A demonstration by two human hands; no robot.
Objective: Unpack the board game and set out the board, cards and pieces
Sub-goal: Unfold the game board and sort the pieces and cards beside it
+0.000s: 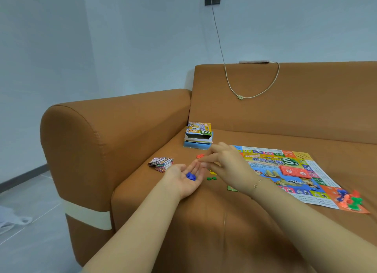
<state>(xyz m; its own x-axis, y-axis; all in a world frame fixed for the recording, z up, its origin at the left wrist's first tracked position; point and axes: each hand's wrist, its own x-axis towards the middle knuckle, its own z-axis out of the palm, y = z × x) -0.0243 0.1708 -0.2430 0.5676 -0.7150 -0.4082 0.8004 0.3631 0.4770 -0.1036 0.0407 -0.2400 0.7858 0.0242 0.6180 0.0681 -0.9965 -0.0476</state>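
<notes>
While my left hand (188, 177) lies flat and open with blue pieces (191, 176) on its palm, my right hand (226, 166) pinches something too small to tell just above its fingertips.

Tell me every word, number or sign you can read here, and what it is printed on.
"S": large letter in a green badge at the middle of the game board.
"S": same green badge on the game box, seen upside down.
Chinese title beside the badge on the board: blurred; it seems to read "世界之旅".
Small print in the board's squares, the red cards and the stack of paper money: too small to read.
</notes>
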